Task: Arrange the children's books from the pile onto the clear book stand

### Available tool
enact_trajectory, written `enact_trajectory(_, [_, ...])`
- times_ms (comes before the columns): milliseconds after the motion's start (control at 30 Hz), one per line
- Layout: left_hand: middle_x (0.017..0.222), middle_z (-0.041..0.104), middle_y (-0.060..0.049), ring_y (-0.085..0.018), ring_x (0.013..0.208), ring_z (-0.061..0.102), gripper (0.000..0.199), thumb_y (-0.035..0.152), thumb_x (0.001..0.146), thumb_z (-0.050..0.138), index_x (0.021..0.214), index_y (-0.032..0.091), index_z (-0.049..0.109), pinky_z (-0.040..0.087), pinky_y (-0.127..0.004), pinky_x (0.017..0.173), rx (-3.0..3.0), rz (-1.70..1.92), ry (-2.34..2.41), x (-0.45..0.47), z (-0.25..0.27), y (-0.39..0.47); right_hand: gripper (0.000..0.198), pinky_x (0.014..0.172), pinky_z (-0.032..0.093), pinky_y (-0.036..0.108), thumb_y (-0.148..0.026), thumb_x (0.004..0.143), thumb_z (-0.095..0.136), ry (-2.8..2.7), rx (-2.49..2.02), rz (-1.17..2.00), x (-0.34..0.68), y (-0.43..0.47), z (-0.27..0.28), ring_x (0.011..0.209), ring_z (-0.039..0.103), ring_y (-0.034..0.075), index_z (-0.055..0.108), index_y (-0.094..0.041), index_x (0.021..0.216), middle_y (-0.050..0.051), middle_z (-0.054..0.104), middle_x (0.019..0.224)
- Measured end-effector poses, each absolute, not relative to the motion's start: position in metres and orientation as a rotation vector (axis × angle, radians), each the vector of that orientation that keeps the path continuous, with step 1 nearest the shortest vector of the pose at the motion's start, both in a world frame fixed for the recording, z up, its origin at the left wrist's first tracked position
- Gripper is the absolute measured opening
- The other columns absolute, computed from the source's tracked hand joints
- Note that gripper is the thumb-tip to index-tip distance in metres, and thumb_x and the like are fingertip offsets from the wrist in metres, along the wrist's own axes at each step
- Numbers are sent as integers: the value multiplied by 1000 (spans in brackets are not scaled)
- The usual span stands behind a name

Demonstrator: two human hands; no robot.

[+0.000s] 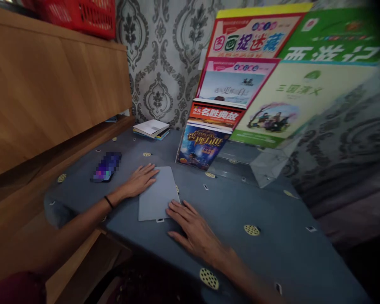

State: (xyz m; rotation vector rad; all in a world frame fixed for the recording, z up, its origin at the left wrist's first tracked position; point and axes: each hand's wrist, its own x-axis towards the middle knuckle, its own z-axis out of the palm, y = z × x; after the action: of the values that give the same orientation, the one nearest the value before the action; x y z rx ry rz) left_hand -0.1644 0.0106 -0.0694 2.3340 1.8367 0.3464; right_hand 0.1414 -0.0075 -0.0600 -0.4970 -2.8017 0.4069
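Observation:
A plain pale grey-blue sheet or thin booklet (158,195) lies flat on the cloth-covered table (228,211); I cannot tell which it is. My left hand (142,180) rests at its upper left edge, fingers stretched out and fingertips on its surface. At the lower right edge lies my right hand (190,226), palm down with the fingers spread, a few fingertips touching the edge. Neither hand grips anything. A dark band (109,202) circles the left wrist.
A phone (106,168) with a blurred screen lies left of my left hand. Several books (152,127) are stacked at the back. A clear stand (266,169) holds colourful books (205,141) at the right. A wooden cabinet (57,84) borders the left, with a red basket (79,17) on top.

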Motion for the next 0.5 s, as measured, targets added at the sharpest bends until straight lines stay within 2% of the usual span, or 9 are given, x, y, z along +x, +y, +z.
enact_trajectory(167, [162, 39, -13, -27, 151, 35, 61, 54, 105, 26, 151, 20, 46, 28, -50, 123, 2375, 369, 1955, -165, -73, 10, 52, 124, 32, 50, -41, 99, 59, -2825, -563, 464, 142, -12, -55, 146, 43, 23, 52, -20, 147, 11, 53, 153])
enact_trajectory(300, [158, 46, -13, -28, 145, 45, 62, 58, 103, 29, 150, 22, 49, 38, -51, 119, 2465, 382, 1875, -160, -79, -3, 59, 125, 29, 47, -53, 98, 57, -2847, -543, 458, 146, -15, -42, 147, 41, 23, 52, -19, 146, 12, 53, 153])
enact_trajectory(400, [158, 46, -10, -31, 143, 48, 58, 56, 102, 35, 150, 27, 50, 42, -54, 116, 2597, 446, 1798, -155, -98, -13, 66, 126, 26, 45, -61, 96, 56, -2857, -449, 322, 152, -18, -36, 149, 37, 22, 50, -20, 147, 12, 51, 154])
enact_trajectory(500, [158, 45, -6, -31, 140, 52, 56, 52, 101, 42, 155, 36, 40, 51, -50, 109, 2760, 591, 1751, -153, -116, -21, 55, 124, 29, 44, -51, 102, 51, -2886, -355, 112, 158, -20, -45, 149, 36, 21, 46, -23, 149, 10, 51, 154])
